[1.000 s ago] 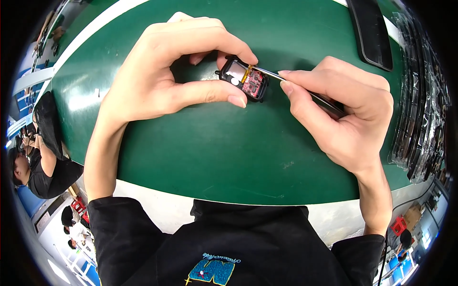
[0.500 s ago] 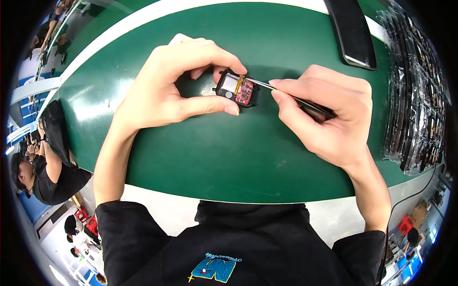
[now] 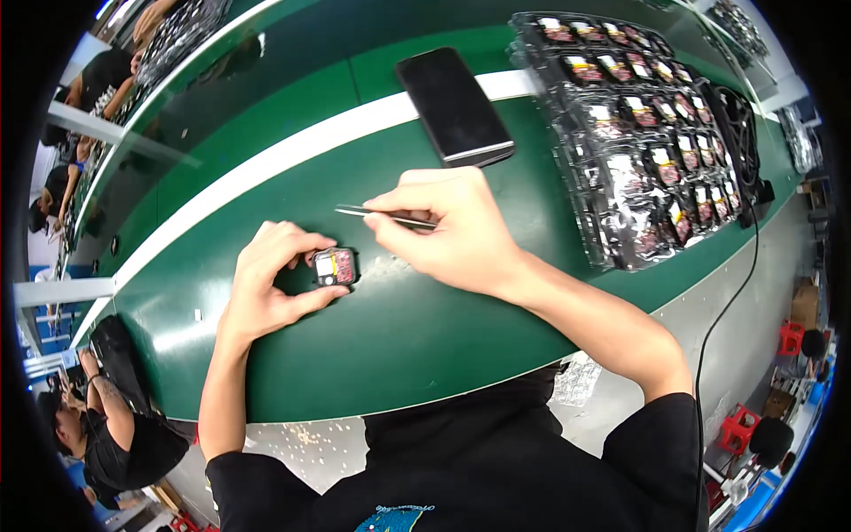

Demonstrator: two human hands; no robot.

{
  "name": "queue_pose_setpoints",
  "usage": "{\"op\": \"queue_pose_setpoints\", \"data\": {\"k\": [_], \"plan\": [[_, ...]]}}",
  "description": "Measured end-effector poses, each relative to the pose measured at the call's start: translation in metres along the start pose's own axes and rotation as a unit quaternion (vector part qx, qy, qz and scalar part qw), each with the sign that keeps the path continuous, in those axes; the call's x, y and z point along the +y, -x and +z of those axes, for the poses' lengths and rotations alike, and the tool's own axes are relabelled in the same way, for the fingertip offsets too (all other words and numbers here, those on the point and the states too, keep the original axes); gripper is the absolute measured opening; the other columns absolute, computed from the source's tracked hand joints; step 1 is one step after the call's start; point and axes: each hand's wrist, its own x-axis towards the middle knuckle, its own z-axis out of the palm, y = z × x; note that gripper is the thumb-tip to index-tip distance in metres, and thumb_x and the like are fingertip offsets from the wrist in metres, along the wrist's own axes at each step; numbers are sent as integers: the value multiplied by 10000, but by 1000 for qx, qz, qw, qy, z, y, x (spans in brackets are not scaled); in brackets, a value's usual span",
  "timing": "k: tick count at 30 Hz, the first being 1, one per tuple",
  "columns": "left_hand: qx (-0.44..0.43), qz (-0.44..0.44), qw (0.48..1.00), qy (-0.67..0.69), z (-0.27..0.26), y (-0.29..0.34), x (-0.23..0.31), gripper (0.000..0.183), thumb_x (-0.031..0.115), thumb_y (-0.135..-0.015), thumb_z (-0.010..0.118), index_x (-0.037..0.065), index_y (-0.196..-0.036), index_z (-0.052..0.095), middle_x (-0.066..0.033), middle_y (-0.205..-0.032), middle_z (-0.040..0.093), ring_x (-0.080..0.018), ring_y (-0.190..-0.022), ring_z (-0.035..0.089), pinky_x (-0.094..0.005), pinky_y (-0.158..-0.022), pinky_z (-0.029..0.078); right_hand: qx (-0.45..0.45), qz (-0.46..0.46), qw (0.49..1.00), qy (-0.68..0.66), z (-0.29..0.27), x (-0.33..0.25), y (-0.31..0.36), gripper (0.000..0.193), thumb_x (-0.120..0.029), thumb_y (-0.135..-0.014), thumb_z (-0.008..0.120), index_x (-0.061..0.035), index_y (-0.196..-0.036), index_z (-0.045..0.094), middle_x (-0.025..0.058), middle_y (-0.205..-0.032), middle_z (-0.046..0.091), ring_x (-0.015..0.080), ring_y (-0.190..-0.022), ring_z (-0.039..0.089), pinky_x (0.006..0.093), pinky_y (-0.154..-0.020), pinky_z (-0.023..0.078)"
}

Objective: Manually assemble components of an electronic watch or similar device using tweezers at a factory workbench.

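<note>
Between the thumb and fingers of my left hand (image 3: 277, 282) is a small black watch case (image 3: 347, 265), its inside facing up. A pale square part and a red circuit board show in it. My right hand (image 3: 456, 232) pinches a pair of metal tweezers (image 3: 390, 215), whose tips point left, above and to the right of the case. The tweezers are apart from the case. Nothing that I can make out sits between their tips.
A stack of clear plastic trays (image 3: 603, 208) with many similar cases fills the right of the green table (image 3: 390, 355). A black phone-like slab (image 3: 456, 106) lies beyond my right hand. A black cable (image 3: 749, 257) runs down at the right. Other people sit at the left.
The tweezers have come away from the case, and my right hand has lifted off it. My left hand still holds the case. The view has swung toward the trays on the right.
</note>
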Motion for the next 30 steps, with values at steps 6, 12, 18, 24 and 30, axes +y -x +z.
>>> {"op": "queue_pose_setpoints", "data": {"k": [6,12,18,24,30], "plan": [[43,36,993,100,-13,-42,21,502,186,-669,1016,32,-1096,802,-60,-941,775,-156,-773,634,-292,-668,481,-8,4,1000,3,-4,0,-4,154,-17,-900,810,31,-1044,838,101,-772,723,134,-654,652,308,-591,501],[8,223,970,93,6,-183,88,510,205,-708,983,9,-1133,781,-79,-988,733,-177,-801,605,-325,-694,476,-3,54,998,-30,-4,-8,0,135,-81,-897,770,50,-929,782,156,-774,740,273,-701,734,394,-675,574],[-77,274,958,44,35,-269,104,506,321,-825,957,65,-1229,790,-69,-1098,658,-226,-993,615,-381,-827,491,-25,-10,1000,16,-4,-5,-3,150,-92,-906,783,23,-978,848,155,-756,746,266,-630,718,388,-607,565],[-140,267,953,10,50,-280,111,535,249,-887,901,50,-1362,758,-132,-1246,707,-328,-1202,671,-453,-1039,538,-32,-9,999,34,-7,-5,0,158,-94,-908,782,33,-978,845,153,-748,742,266,-634,721,393,-611,566],[-98,300,949,20,50,-261,105,451,165,-961,804,96,-1403,750,-121,-1407,724,-345,-1319,651,-476,-1165,503,-31,-13,999,22,-6,-6,0,160,-93,-917,783,39,-986,843,145,-766,748,247,-648,714,385,-640,566]]}}
